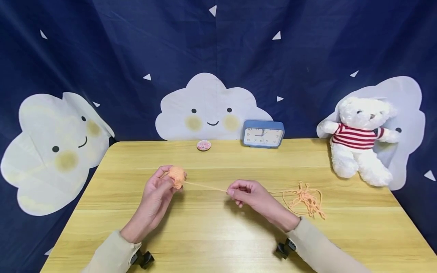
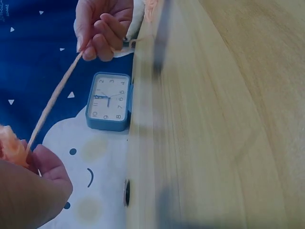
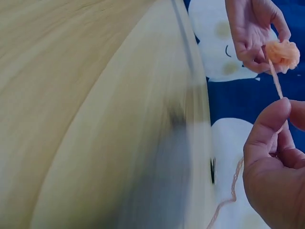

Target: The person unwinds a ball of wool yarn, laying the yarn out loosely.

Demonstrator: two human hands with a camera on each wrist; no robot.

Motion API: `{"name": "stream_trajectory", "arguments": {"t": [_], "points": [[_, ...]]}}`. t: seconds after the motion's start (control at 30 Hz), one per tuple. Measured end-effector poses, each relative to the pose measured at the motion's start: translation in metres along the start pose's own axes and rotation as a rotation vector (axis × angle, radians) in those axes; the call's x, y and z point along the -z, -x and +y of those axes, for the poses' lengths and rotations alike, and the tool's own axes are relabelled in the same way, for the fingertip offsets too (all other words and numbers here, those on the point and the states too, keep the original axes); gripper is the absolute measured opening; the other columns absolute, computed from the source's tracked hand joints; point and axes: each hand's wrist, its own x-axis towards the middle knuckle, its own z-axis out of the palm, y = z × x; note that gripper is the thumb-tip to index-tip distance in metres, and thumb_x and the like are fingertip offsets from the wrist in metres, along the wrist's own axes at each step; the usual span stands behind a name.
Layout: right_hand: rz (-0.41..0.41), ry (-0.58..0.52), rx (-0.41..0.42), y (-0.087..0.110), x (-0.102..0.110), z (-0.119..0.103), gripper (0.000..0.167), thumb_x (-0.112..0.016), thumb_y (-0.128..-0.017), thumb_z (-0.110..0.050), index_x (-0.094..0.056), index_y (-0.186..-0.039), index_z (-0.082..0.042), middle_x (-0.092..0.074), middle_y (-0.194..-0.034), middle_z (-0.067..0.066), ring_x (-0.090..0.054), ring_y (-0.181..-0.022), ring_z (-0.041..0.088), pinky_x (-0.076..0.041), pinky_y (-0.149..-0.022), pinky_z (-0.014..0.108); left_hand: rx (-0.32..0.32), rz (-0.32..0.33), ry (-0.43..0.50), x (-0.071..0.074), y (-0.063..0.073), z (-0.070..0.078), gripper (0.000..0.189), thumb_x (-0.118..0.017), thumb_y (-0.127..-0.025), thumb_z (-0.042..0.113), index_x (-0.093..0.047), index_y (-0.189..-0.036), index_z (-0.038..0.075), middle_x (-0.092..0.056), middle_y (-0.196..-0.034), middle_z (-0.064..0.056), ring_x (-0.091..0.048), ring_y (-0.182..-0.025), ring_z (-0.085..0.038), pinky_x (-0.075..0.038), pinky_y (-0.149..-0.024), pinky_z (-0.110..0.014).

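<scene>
A small ball of peach yarn (image 1: 176,176) is held in my left hand (image 1: 158,193), fingers and thumb around it above the table. From the ball a taut strand (image 1: 205,186) runs across to my right hand (image 1: 250,195), which pinches it between thumb and forefinger. Past the right hand the strand trails on to a loose, tangled heap of the same yarn (image 1: 308,200) on the tabletop. In the right wrist view the yarn ball (image 3: 283,55) sits at the left hand's fingertips, and slack yarn (image 3: 235,183) hangs below the right hand.
A blue clock (image 1: 263,134) stands at the table's back edge, with a small round pink item (image 1: 204,145) to its left. At the back right sits a white teddy bear (image 1: 362,140) in a striped shirt. Behind the wooden table (image 1: 218,235) hangs a navy curtain (image 1: 239,49).
</scene>
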Motion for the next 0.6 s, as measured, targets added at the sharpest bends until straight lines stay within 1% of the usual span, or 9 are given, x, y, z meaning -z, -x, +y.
{"name": "stream_trajectory", "arguments": {"t": [0.1, 0.23, 0.4, 0.5, 0.6], "points": [[0.024, 0.01, 0.003, 0.007, 0.006, 0.0, 0.034, -0.07, -0.108, -0.022, -0.068, -0.121, 0.01, -0.068, -0.098, 0.017, -0.064, -0.084, 0.021, -0.058, -0.076, 0.028, -0.03, -0.018, 0.025, 0.001, 0.0, 0.001, 0.037, -0.047, -0.102, -0.017, -0.058, -0.134, 0.001, -0.071, -0.117, -0.011, -0.071, -0.109, -0.021, -0.059, -0.085, -0.025], [0.05, -0.004, 0.02, 0.014, 0.015, 0.0, 0.034, -0.068, -0.109, -0.017, -0.066, -0.122, 0.015, -0.068, -0.097, 0.018, -0.064, -0.083, 0.02, -0.058, -0.075, 0.026, -0.053, -0.036, 0.045, 0.001, -0.001, 0.001, 0.04, -0.051, -0.106, -0.015, -0.054, -0.144, -0.003, -0.072, -0.114, -0.011, -0.07, -0.102, -0.02, -0.06, -0.081, -0.026], [0.074, -0.034, 0.012, 0.02, 0.026, 0.003, 0.031, -0.067, -0.109, -0.015, -0.067, -0.122, 0.014, -0.068, -0.099, 0.016, -0.063, -0.084, 0.018, -0.058, -0.077, 0.025, -0.049, -0.019, 0.085, 0.001, 0.0, 0.002, 0.044, -0.05, -0.104, -0.016, -0.052, -0.146, -0.005, -0.07, -0.112, -0.012, -0.071, -0.095, -0.021, -0.062, -0.078, -0.029], [0.102, -0.037, -0.005, 0.024, 0.032, 0.003, 0.032, -0.068, -0.109, -0.017, -0.067, -0.123, 0.012, -0.067, -0.1, 0.016, -0.062, -0.085, 0.019, -0.058, -0.077, 0.026, -0.041, -0.007, 0.09, 0.002, 0.001, 0.003, 0.043, -0.05, -0.105, -0.015, -0.052, -0.148, -0.007, -0.071, -0.113, -0.014, -0.074, -0.095, -0.024, -0.064, -0.077, -0.029], [0.141, -0.045, -0.022, 0.028, 0.038, 0.001, 0.03, -0.069, -0.108, -0.018, -0.068, -0.12, 0.01, -0.066, -0.099, 0.017, -0.062, -0.085, 0.02, -0.059, -0.077, 0.027, -0.027, -0.006, 0.084, 0.004, 0.001, 0.004, 0.042, -0.053, -0.107, -0.012, -0.051, -0.149, -0.007, -0.073, -0.115, -0.016, -0.076, -0.096, -0.025, -0.064, -0.076, -0.028]]}}
